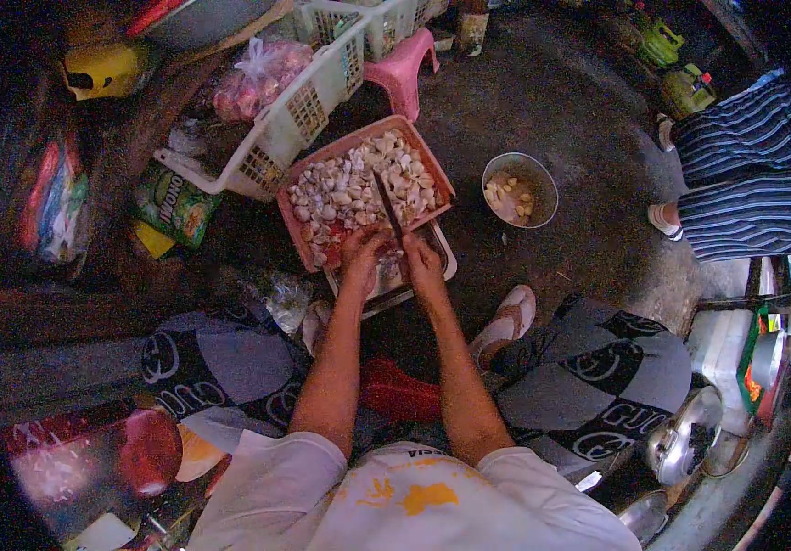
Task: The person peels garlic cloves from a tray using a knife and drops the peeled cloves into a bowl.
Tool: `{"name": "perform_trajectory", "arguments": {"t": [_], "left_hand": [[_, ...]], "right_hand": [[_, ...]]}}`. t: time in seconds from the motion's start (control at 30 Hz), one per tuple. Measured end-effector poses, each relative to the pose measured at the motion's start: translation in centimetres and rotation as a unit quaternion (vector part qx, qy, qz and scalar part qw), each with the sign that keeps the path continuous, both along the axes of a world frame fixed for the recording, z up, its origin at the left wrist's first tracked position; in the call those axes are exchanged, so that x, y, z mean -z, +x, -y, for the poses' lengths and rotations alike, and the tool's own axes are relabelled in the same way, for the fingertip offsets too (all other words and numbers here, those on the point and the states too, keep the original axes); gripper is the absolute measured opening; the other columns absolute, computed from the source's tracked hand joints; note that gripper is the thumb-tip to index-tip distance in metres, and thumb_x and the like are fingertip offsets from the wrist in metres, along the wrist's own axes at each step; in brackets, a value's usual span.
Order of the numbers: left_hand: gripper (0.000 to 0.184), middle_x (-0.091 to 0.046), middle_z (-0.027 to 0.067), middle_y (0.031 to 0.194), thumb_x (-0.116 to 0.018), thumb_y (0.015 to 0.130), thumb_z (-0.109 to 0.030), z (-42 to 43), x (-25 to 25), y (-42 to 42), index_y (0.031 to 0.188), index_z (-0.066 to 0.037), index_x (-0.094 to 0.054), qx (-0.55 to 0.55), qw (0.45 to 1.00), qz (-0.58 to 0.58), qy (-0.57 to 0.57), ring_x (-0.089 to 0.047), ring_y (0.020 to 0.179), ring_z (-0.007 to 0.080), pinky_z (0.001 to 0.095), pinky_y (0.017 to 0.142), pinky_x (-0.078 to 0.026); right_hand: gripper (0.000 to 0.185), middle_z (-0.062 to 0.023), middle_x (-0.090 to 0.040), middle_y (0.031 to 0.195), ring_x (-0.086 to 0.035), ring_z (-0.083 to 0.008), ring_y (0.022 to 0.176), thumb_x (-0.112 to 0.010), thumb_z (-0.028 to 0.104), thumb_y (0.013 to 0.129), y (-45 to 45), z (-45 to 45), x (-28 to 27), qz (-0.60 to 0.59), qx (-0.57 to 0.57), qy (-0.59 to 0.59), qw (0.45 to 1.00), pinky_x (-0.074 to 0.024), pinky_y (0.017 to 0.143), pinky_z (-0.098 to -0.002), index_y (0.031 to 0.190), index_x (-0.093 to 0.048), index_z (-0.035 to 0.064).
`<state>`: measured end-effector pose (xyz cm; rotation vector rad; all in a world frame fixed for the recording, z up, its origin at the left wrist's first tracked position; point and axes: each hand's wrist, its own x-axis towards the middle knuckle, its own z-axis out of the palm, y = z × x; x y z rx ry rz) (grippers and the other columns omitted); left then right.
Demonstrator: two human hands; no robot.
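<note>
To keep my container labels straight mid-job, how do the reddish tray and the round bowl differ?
Shape: the reddish tray is four-sided, while the bowl is round.
Size: the tray is clearly larger than the bowl.
Contents: the tray holds a broad spread of pale, garlic-like pieces; the bowl holds far fewer, yellower pieces.
Both are open-topped with pieces inside.

Before you lies a tray [430, 158] of garlic cloves [345, 188], its near end overlapping a second tray [446, 253]. The knife [386, 197], in your right hand [424, 266], points away from you over the garlic. To your right stands a bowl [543, 177] with cloves inside; to your left, a crate [303, 110] containing a bag [262, 78]. Beyond the garlic is a stool [404, 73] (near the crate). Far right: another person [749, 220], near gas cylinders [689, 87].
</note>
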<state>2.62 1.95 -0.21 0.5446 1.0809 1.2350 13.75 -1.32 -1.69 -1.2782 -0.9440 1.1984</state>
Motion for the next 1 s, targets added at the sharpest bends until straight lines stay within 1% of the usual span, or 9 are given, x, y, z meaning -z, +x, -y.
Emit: {"name": "perform_trajectory", "arguments": {"t": [0.1, 0.3, 0.4, 0.5, 0.6, 0.7, 0.8, 0.9, 1.0], "left_hand": [[0.021, -0.059, 0.0091, 0.087, -0.059, 0.074, -0.003, 0.0, -1.0, 0.2, 0.094, 0.002, -0.056, -0.002, 1.0, 0.015, -0.024, -0.059, 0.075, 0.0198, 0.0297, 0.069, -0.05], [0.02, -0.059, 0.0105, 0.088, -0.059, 0.075, -0.004, -0.4, -0.2, -0.3, 0.093, 0.003, -0.056, 0.039, 0.997, 0.065, -0.019, -0.059, 0.076, 0.0204, 0.0302, 0.069, -0.051], [0.017, -0.059, 0.0102, 0.088, -0.058, 0.075, -0.003, -0.6, 0.8, -0.7, 0.091, 0.002, -0.056, 0.057, 0.994, 0.084, -0.032, -0.059, 0.079, 0.0213, 0.0316, 0.07, -0.05], [0.015, -0.06, 0.0096, 0.088, -0.059, 0.075, -0.004, -1.0, 1.8, -1.2, 0.089, 0.002, -0.057, 0.07, 0.989, 0.12, -0.041, -0.059, 0.08, 0.022, 0.0334, 0.072, -0.05], [0.015, -0.06, 0.0094, 0.088, -0.06, 0.075, -0.004, -0.8, 1.3, -1.3, 0.088, 0.001, -0.057, 0.075, 0.991, 0.108, -0.038, -0.059, 0.081, 0.0227, 0.0346, 0.072, -0.05], [0.016, -0.06, 0.0096, 0.089, -0.059, 0.076, -0.005, -1.0, 0.8, -1.3, 0.09, 0.001, -0.058, 0.092, 0.986, 0.127, -0.053, -0.058, 0.081, 0.0225, 0.0345, 0.072, -0.05], [0.016, -0.059, 0.0096, 0.09, -0.058, 0.077, -0.008, -0.9, 0.6, -1.1, 0.091, 0.001, -0.058, 0.095, 0.98, 0.167, -0.053, -0.058, 0.081, 0.022, 0.034, 0.072, -0.05], [0.017, -0.059, 0.0091, 0.09, -0.057, 0.078, -0.009, -0.9, 0.8, -0.8, 0.092, 0.0, -0.058, 0.076, 0.982, 0.162, -0.062, -0.058, 0.081, 0.0214, 0.0332, 0.072, -0.05], [0.016, -0.059, 0.0084, 0.09, -0.057, 0.078, -0.009, -0.5, -0.7, -0.4, 0.092, 0.0, -0.058, 0.047, 0.982, 0.173, -0.056, -0.057, 0.082, 0.0209, 0.0334, 0.072, -0.05]], "right_hand": [[0.033, 0.0047, -0.039, 0.052, -0.034, -0.0057, 0.044, -0.046, 0.039, 0.087, 0.4, 0.0, 1.2, -0.025, 0.003, -0.045, 0.999, -0.027, 0.041, -0.0216, 0.076, -0.054, 0.0086], [0.036, 0.0039, -0.038, 0.048, -0.036, -0.0067, 0.042, -0.049, 0.042, 0.085, 0.8, 0.1, -0.6, -0.063, 0.012, -0.047, 0.997, -0.0288, 0.041, -0.0212, 0.068, -0.05, 0.0104], [0.033, 0.0029, -0.043, 0.053, -0.04, -0.0069, 0.045, -0.049, 0.041, 0.084, 0.9, 0.1, 0.3, -0.155, 0.0, -0.107, 0.982, -0.0311, 0.043, -0.0207, 0.074, -0.054, 0.0101], [0.032, 0.0022, -0.047, 0.059, -0.042, -0.0071, 0.049, -0.051, 0.041, 0.084, 0.3, 0.3, -2.5, -0.226, 0.065, -0.14, 0.962, -0.0326, 0.044, -0.0208, 0.083, -0.057, 0.0094], [0.032, 0.0025, -0.048, 0.064, -0.043, -0.0067, 0.052, -0.052, 0.04, 0.083, 0.7, 0.5, -2.9, -0.257, 0.029, -0.156, 0.953, -0.0328, 0.044, -0.0208, 0.09, -0.057, 0.0087], [0.031, 0.0029, -0.048, 0.063, -0.041, -0.0064, 0.05, -0.053, 0.039, 0.083, 0.5, 0.3, -3.0, -0.248, 0.051, -0.141, 0.957, -0.0325, 0.044, -0.0206, 0.089, -0.057, 0.0085], [0.031, 0.0036, -0.047, 0.061, -0.039, -0.0061, 0.049, -0.052, 0.039, 0.084, 1.2, 0.7, -3.3, -0.231, 0.017, -0.151, 0.961, -0.0309, 0.044, -0.0201, 0.088, -0.057, 0.0086], [0.03, 0.0041, -0.044, 0.057, -0.037, -0.0058, 0.047, -0.05, 0.038, 0.085, 1.2, 0.5, -4.1, -0.206, 0.014, -0.148, 0.967, -0.0295, 0.044, -0.02, 0.084, -0.057, 0.0089], [0.03, 0.0047, -0.04, 0.056, -0.034, -0.0045, 0.046, -0.048, 0.036, 0.087, 1.0, 0.2, -4.3, -0.188, 0.017, -0.158, 0.969, -0.0265, 0.043, -0.0192, 0.08, -0.057, 0.0087]]}}
